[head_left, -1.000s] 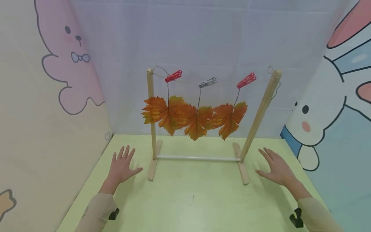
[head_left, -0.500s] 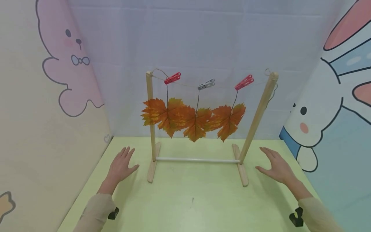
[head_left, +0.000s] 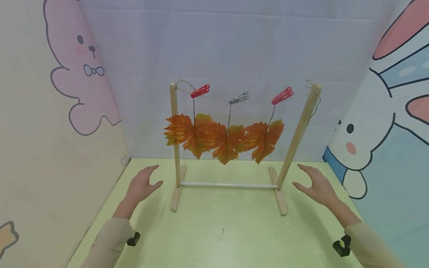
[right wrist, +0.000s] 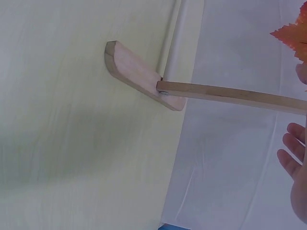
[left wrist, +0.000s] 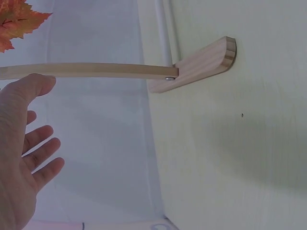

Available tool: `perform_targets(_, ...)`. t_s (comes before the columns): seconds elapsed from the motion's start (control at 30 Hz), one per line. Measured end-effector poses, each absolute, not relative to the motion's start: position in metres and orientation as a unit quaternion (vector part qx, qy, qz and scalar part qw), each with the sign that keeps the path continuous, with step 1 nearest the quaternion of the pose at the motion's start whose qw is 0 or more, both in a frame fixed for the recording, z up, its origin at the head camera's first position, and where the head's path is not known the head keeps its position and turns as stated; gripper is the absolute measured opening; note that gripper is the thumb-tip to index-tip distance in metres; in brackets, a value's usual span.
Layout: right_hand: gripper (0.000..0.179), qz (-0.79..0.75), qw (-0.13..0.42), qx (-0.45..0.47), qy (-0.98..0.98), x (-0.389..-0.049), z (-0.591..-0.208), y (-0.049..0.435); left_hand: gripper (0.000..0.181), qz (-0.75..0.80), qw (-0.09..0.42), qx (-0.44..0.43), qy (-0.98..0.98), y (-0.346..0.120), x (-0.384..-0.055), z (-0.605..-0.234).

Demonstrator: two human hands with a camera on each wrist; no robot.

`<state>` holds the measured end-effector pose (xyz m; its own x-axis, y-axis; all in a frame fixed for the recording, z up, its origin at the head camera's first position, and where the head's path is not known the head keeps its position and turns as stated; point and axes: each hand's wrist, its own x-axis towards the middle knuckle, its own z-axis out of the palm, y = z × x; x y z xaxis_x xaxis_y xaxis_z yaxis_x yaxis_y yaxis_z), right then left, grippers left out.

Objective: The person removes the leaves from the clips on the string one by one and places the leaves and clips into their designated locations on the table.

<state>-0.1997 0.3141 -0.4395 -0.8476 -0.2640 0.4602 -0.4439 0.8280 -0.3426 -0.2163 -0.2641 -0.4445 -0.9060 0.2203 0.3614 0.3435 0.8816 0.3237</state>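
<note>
A wooden stand holds a thin string (head_left: 216, 98) between its left post (head_left: 174, 102) and right post (head_left: 298, 136). Two red clothespins (head_left: 200, 91) and a grey clothespin (head_left: 239, 98) on the string carry three orange maple-like leaves (head_left: 225, 143) by their dark stems. My left hand (head_left: 139, 187) is just outside the left post, thumb apart from gently bent fingers, holding nothing. Outside the right post, my right hand (head_left: 317, 187) has a similar shape, also with nothing in it. In the right wrist view only part of the right hand (right wrist: 298, 167) shows at the edge.
A white rod (head_left: 228, 185) joins the stand's two wooden feet (head_left: 178, 193) on the pale yellow-green table (head_left: 201, 238). Behind it hangs a whitish cloth (head_left: 221, 44). Walls with cartoon animals (head_left: 87, 93) rise on both sides.
Both hands have moved slightly forward, their fingers bending inward. The left hand's fingers, spread apart a second ago, are now together. The whole view has shifted a little; the stand and leaves stay put.
</note>
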Motion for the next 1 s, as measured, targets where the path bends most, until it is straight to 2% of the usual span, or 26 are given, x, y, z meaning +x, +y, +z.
perform_targets(0.3, 0.048, 0.25, 0.257, 0.223, -0.907, -0.203, -0.419, 0.301, 0.054, -0.211, 0.181, -0.154, -0.948, -0.26, -0.218, -0.425)
perform_targets(0.57, 0.042, 0.264, 0.267, 0.237, -0.896, -0.206, -0.397, 0.286, 0.052, -0.215, 0.206, -0.175, -0.939, -0.255, -0.22, -0.401)
perform_targets(0.83, 0.04, 0.26, 0.306, 0.276, -0.873, -0.212, -0.372, 0.275, 0.051, -0.193, 0.248, -0.214, -0.925, -0.244, -0.226, -0.376)
perform_targets(1.0, 0.038, 0.269, 0.305, 0.285, -0.868, -0.217, -0.36, 0.267, 0.051, -0.192, 0.251, -0.217, -0.924, -0.238, -0.228, -0.362)
